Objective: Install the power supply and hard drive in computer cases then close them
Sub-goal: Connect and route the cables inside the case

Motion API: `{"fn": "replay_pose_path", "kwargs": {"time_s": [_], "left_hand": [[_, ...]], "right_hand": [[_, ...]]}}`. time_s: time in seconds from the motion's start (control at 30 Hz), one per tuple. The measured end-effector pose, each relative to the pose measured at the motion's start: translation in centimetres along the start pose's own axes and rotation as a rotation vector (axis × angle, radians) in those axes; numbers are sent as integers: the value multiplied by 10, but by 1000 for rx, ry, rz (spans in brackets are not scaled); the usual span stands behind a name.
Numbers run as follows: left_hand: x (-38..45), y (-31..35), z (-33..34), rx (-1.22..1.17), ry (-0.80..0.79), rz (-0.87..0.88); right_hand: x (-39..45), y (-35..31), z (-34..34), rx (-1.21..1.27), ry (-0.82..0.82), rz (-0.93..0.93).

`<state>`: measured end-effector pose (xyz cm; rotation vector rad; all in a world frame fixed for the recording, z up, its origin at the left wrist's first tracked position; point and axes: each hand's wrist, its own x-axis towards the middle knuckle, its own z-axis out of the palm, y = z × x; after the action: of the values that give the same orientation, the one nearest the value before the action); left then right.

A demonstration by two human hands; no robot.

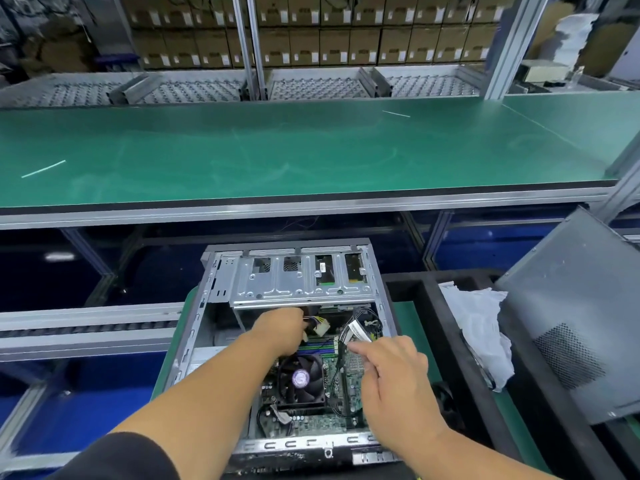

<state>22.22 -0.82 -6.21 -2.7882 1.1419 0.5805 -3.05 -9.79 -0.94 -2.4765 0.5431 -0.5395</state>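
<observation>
An open computer case (pixel 194 327) lies on its side in front of me, with the motherboard and the CPU fan (pixel 300 377) exposed. A silver drive cage (pixel 298 278) spans its far end. My left hand (pixel 280 332) reaches under the cage and grips a bundle of wires ending in a white power connector (pixel 322 328). My right hand (pixel 394 367) hovers over the board's right side, its index finger stretched out and touching a black cable bundle with a white label (pixel 358 332). The power supply itself is not visible.
A grey case side panel (pixel 571 323) leans at the right, beside a crumpled white plastic bag (pixel 481 323) on a black foam frame (pixel 433 306). A green workbench (pixel 311 150) stretches beyond the case. Roller racks and stacked cardboard boxes (pixel 311 39) stand behind it.
</observation>
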Motion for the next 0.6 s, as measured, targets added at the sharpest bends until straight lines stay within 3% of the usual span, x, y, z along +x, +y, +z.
{"fn": "replay_pose_path", "kwargs": {"time_s": [0.17,0.33,0.43,0.6], "left_hand": [[7,4,0,-68,-46,-29],[13,9,-4,141,-80,76],[17,9,0,38,-87,3],[24,5,2,44,-96,59]], "right_hand": [[1,-2,-1,2,-21,20],[1,-4,-3,4,-40,40],[1,-5,-3,-7,-46,44],[2,-6,-3,-14,-47,59]]}}
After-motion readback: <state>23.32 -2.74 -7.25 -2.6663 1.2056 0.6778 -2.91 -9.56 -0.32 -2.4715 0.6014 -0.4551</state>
